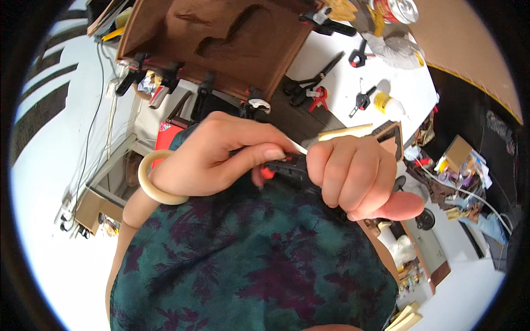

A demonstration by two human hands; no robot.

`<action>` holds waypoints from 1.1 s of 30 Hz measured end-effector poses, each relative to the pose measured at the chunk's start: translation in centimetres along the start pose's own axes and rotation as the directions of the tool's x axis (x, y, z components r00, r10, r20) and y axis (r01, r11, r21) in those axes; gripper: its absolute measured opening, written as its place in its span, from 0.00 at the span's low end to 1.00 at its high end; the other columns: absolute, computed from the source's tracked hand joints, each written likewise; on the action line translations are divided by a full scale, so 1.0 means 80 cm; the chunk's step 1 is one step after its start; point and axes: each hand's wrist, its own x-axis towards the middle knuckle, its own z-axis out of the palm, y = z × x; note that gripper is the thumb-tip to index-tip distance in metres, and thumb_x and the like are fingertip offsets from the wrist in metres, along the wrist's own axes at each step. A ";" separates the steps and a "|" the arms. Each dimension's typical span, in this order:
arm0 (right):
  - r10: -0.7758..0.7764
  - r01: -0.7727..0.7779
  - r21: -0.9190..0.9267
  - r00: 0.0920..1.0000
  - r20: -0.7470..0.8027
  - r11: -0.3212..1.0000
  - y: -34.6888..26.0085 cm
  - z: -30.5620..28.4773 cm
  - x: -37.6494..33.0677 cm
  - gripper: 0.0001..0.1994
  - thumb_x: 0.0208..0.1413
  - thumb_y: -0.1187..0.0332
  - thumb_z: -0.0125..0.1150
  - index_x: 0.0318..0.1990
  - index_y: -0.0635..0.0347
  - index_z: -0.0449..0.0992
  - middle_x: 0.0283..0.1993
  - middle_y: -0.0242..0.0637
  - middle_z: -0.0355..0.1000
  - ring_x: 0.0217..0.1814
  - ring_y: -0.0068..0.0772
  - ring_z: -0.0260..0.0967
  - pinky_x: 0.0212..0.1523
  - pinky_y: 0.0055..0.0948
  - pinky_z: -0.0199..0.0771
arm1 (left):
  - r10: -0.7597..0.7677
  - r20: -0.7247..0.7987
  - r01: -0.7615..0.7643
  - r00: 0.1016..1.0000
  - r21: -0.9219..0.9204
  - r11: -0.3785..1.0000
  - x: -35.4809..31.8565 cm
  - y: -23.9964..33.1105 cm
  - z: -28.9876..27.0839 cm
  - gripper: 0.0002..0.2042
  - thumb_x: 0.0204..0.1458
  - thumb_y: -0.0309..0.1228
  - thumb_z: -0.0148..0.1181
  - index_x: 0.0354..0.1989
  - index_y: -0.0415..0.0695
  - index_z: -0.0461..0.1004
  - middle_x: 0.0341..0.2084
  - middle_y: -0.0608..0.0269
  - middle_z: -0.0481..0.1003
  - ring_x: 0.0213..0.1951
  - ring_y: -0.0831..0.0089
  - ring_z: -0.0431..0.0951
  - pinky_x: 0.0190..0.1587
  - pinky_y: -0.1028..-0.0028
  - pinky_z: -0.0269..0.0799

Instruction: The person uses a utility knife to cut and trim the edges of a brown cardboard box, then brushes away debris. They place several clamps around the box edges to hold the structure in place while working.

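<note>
A black spring clamp (297,166) with red on its jaw end is held between my two hands, in front of my chest. My left hand (218,157), with a cream bangle on the wrist, pinches its left end between thumb and fingers. Wrapped around its other end is my right hand (353,174), fingers curled and thumb pointing right; they hide much of the clamp. Beyond my hands lies a brown panel (182,71) with a curved hollow in its surface. Several black clamps, one of them a spring clamp (168,80), grip its edges.
On the white table (331,105) lie black-handled scissors (309,85), a small red clamp (318,99), loose black clamps, a yellow-and-white bottle (389,105), a clear plastic bag (395,49) and a can (395,10). Assorted clutter (461,165) fills the right side.
</note>
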 end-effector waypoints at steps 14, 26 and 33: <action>-0.129 0.079 -0.152 0.925 -0.357 0.985 0.001 0.026 -0.038 0.40 0.65 0.31 0.46 0.50 0.67 0.77 0.35 0.46 0.79 0.34 0.41 0.77 0.42 0.42 0.79 | 0.031 -0.067 -0.020 0.997 0.161 0.987 0.003 -0.010 0.007 0.20 0.47 0.28 0.78 0.50 0.39 0.83 0.37 0.59 0.85 0.33 0.76 0.83 0.38 0.78 0.80; 0.182 -0.508 -0.604 0.835 -0.519 0.614 0.041 -0.114 -0.011 0.26 0.74 0.62 0.54 0.19 0.64 0.72 0.19 0.37 0.73 0.20 0.25 0.69 0.26 0.26 0.69 | 0.173 -0.628 -0.235 0.759 -0.016 0.972 -0.029 -0.032 -0.008 0.13 0.65 0.20 0.57 0.57 0.32 0.73 0.50 0.49 0.80 0.46 0.72 0.82 0.51 0.74 0.79; 0.293 -0.593 -0.651 0.804 -0.518 0.474 0.056 -0.121 -0.012 0.21 0.73 0.64 0.55 0.26 0.66 0.77 0.21 0.33 0.76 0.24 0.21 0.71 0.28 0.22 0.69 | 0.212 -0.623 -0.261 0.753 0.014 0.965 -0.038 -0.033 -0.014 0.13 0.64 0.19 0.57 0.55 0.31 0.73 0.49 0.49 0.80 0.45 0.72 0.82 0.51 0.74 0.78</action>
